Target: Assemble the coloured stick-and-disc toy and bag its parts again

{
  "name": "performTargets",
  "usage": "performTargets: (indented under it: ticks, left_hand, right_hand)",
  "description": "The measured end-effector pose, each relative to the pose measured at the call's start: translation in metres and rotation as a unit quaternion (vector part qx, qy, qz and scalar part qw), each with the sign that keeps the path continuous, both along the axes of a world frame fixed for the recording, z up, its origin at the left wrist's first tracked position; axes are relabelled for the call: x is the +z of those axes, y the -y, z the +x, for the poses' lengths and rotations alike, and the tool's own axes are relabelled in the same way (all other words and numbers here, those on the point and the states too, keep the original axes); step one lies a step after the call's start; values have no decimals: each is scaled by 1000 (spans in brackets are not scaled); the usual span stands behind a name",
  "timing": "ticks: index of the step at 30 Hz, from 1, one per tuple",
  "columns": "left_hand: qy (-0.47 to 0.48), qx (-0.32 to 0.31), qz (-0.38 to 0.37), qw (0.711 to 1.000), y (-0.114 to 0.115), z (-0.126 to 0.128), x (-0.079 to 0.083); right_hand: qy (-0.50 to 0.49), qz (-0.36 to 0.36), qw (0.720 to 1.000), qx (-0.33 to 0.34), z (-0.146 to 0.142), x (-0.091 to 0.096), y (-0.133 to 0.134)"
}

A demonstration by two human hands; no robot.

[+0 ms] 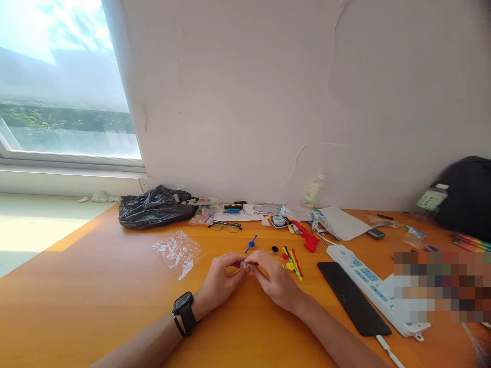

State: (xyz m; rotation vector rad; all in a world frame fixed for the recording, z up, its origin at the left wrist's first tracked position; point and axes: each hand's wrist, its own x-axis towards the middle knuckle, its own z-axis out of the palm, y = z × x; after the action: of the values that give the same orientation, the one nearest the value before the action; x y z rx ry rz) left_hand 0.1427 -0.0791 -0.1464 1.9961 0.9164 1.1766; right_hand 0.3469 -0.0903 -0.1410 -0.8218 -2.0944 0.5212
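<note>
My left hand (pixel 224 275) and my right hand (pixel 270 278) meet over the wooden table. Their fingertips pinch a small pale, translucent piece (pixel 243 264), mostly hidden by the fingers, so its kind cannot be made out. Just beyond the fingers lies a blue plastic dart (pixel 251 244) with a round blue base. To the right of my right hand are a black disc (pixel 274 249), a yellow disc (pixel 290 267) and several thin plastic darts (pixel 296 262) in yellow, red and green. A red toy gun (pixel 306 236) rests behind them.
A clear plastic bag (pixel 178 253) lies left of my hands, with a black bag (pixel 155 207) and glasses (pixel 226 226) behind. At right are a black phone (pixel 351 296) on a cable and a white power strip (pixel 372 283). A bottle (pixel 314 190) stands by the wall.
</note>
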Motion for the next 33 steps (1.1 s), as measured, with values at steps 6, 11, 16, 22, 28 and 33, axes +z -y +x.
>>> performTargets:
  ticks: [6,11,16,22,28,33]
  left_hand:
    - [23,16,12,1000,-1,1,0]
    - [9,25,3,1000,0,1,-1]
    - [2,26,-5,1000,2,-1,3]
    - [8,26,-10,1000,3,0,4]
    - [64,-51,-98,992,5,0,14]
    - [124,-84,-258,955,6,-6,27]
  right_hand:
    - [7,11,1000,-17,0,1,0]
    - [18,-2,999,-33,1,0,0]
    - [25,-18,999,-28,1,1,2]
    - [14,-9,1000,-15,0,3,2]
    - [2,-21,999,-24,1,7,4]
    - [-8,-4,998,-55,3,10,3]
